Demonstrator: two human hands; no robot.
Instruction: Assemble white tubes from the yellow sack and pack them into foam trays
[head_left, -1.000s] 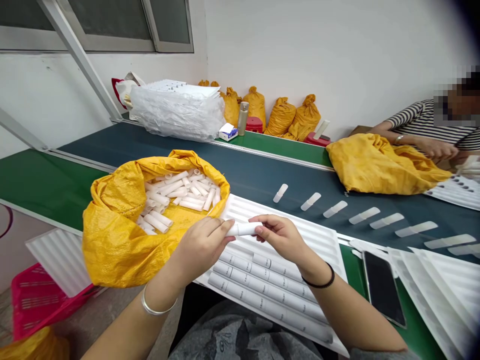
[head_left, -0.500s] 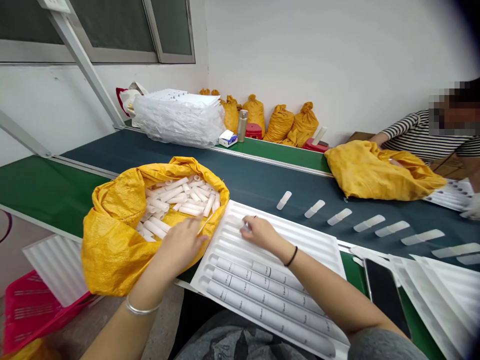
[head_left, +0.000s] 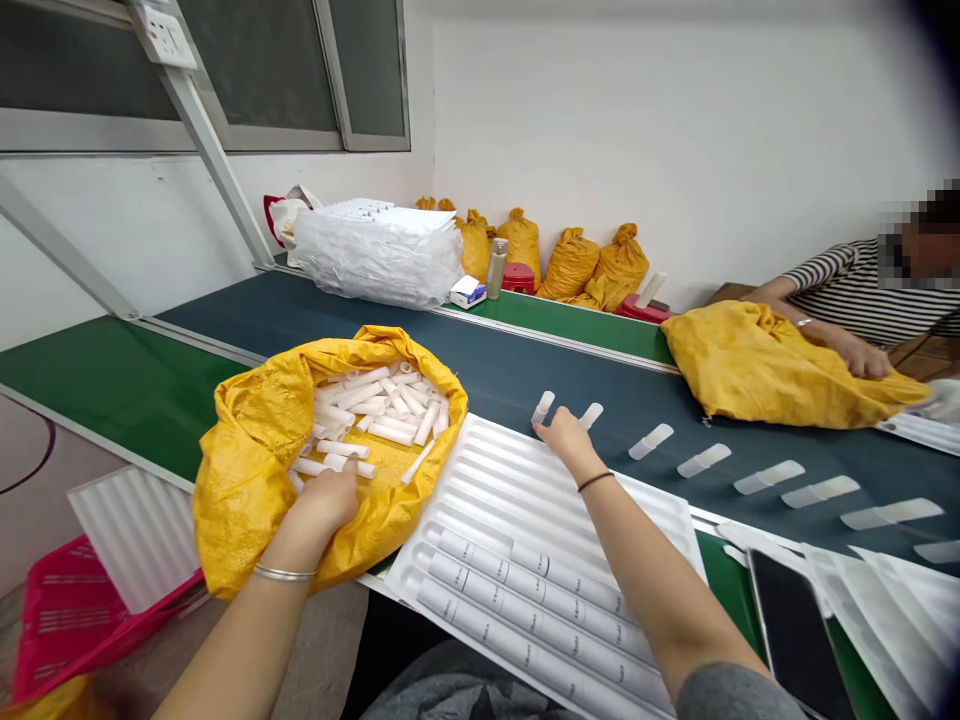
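My left hand (head_left: pixel 330 500) reaches into the yellow sack (head_left: pixel 247 470), its fingers closed at a white tube (head_left: pixel 349 464) near the sack's front. Many short white tubes (head_left: pixel 394 422) lie inside. My right hand (head_left: pixel 564 436) is over the dark belt, just beyond the white tray's far edge, fingers closed on a translucent piece (head_left: pixel 543 406). A similar piece (head_left: pixel 592 415) stands just behind that hand. The ribbed white tray (head_left: pixel 495 470) lies before me, its near grooves holding rows of printed white tubes (head_left: pixel 517 600).
More translucent pieces (head_left: pixel 703 460) line the dark belt (head_left: pixel 315 300) to the right. A phone (head_left: pixel 799 630) and stacked trays (head_left: pixel 892 610) lie at right. A person in stripes handles another yellow sack (head_left: pixel 780 365). A pink basket (head_left: pixel 67 610) stands lower left.
My right hand has moved from above the tray out to the belt. My left hand has gone lower and deeper into the sack. The other person's hand now rests on their sack.
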